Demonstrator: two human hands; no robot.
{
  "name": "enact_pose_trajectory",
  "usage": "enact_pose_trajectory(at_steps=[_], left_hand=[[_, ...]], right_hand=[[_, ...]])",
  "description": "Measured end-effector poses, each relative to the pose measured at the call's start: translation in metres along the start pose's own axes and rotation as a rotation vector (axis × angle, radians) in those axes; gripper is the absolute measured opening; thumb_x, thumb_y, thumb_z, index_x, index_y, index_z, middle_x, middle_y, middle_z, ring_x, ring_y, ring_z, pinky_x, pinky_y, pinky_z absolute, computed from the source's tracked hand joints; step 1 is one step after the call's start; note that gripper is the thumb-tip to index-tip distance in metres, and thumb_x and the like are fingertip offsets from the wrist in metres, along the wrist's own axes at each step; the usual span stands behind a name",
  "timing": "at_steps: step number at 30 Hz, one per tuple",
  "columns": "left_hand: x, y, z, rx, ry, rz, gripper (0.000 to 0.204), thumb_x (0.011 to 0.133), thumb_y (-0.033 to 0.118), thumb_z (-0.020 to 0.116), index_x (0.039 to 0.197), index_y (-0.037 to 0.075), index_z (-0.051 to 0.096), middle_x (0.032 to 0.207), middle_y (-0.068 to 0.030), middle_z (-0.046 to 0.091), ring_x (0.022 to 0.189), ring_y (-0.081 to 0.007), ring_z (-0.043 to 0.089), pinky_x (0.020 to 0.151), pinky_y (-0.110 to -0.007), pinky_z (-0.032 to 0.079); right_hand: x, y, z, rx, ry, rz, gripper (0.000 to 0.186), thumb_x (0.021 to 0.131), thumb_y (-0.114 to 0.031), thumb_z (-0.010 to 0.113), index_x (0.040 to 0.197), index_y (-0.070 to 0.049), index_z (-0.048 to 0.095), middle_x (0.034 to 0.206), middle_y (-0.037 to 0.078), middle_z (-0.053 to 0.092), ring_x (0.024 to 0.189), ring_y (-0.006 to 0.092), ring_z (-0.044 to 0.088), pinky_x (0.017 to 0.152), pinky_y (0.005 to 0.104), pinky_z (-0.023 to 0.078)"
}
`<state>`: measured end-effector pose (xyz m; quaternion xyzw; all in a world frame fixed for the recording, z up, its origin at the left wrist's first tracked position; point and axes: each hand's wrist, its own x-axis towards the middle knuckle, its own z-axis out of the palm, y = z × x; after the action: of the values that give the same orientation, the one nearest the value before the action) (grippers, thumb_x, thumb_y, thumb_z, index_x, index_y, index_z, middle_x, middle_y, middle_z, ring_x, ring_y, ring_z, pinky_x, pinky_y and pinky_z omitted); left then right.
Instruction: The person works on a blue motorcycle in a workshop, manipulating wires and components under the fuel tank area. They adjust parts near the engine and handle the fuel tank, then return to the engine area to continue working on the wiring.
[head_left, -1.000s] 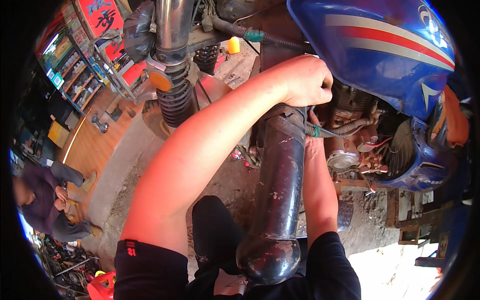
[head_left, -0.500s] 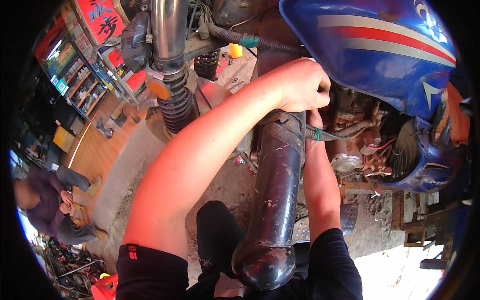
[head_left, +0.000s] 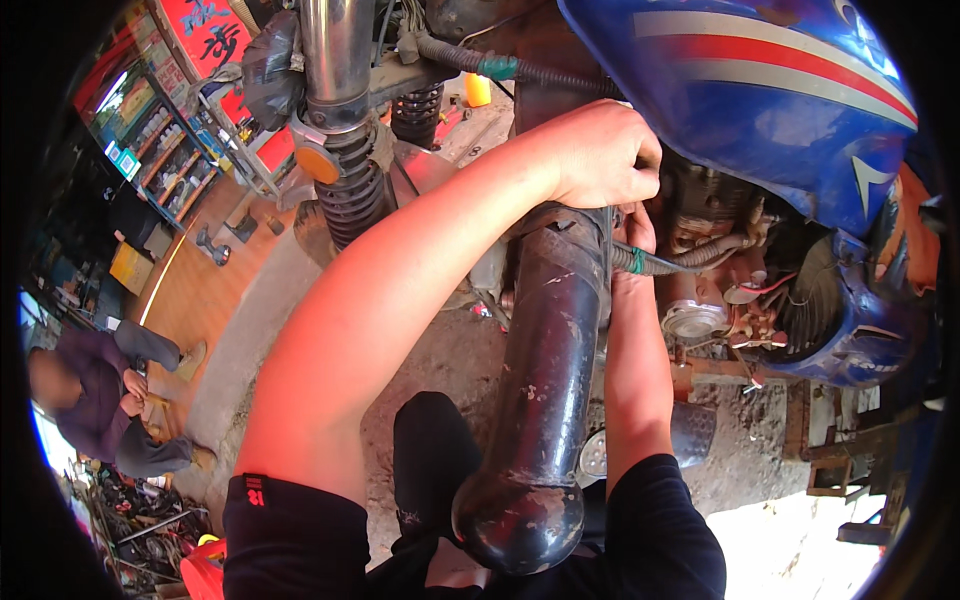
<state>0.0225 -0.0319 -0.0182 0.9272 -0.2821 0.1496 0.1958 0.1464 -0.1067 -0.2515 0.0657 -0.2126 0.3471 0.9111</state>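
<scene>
Can't tell grip of left hand (head_left: 603, 160) or right hand (head_left: 640, 233), close together toward 1 o'clock; judge black cylinder (head_left: 548, 370) heavy, stiff; grasp mid-barrel.

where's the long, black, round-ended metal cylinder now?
In the head view, the long, black, round-ended metal cylinder runs from centre to lower centre, just below the bare left hand and left of the bare right forearm.

Left hand (head_left: 607, 157), most fingertips hidden
</scene>
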Motion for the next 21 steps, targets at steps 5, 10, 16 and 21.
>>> enact_pose_trajectory(at_steps=[5, 10, 16, 21], left_hand=[[-0.005, 0.003, 0.001, 0.068, -0.008, -0.011, 0.018, 0.072, 0.015, 0.058, 0.075, -0.002, 0.062, 0.074, -0.0180, 0.060, 0.073, -0.0363, 0.058, 0.067, -0.041, 0.047], [0.000, 0.000, -0.001, 0.068, -0.009, 0.013, 0.017, 0.071, 0.014, 0.058, 0.074, -0.002, 0.062, 0.074, -0.0181, 0.060, 0.073, -0.0361, 0.058, 0.066, -0.040, 0.046], [-0.005, 0.004, -0.001, 0.045, -0.041, -0.092, 0.017, 0.072, 0.014, 0.059, 0.074, -0.002, 0.062, 0.074, -0.0180, 0.060, 0.074, -0.0355, 0.059, 0.066, -0.040, 0.047], [-0.002, 0.001, 0.000, 0.042, 0.001, -0.016, 0.017, 0.072, 0.014, 0.058, 0.074, -0.003, 0.061, 0.073, -0.0176, 0.060, 0.072, -0.0354, 0.059, 0.066, -0.040, 0.047]], right_hand=[[-0.033, -0.022, -0.024, -0.082, 0.032, 0.106, 0.021, 0.097, -0.023, 0.048, 0.104, -0.004, 0.052, 0.066, 0.000, 0.046, 0.060, 0.0105, 0.046, 0.061, 0.0274, 0.048], [-0.029, -0.038, -0.036, -0.446, 0.236, 0.037, 0.017, 0.096, -0.022, 0.049, 0.106, -0.008, 0.053, 0.052, -0.004, 0.041, 0.045, 0.0104, 0.043, 0.047, 0.0278, 0.045], [-0.052, -0.015, -0.035, -0.281, 0.255, 0.187, 0.014, 0.090, -0.023, 0.058, 0.095, -0.009, 0.059, 0.069, 0.003, 0.060, 0.053, 0.0151, 0.058, 0.041, 0.0244, 0.048], [-0.041, 0.010, -0.025, -0.287, 0.467, -0.074, 0.020, 0.090, -0.021, 0.057, 0.103, -0.005, 0.057, 0.091, 0.011, 0.065, 0.077, 0.0245, 0.063, 0.063, 0.0363, 0.055]])
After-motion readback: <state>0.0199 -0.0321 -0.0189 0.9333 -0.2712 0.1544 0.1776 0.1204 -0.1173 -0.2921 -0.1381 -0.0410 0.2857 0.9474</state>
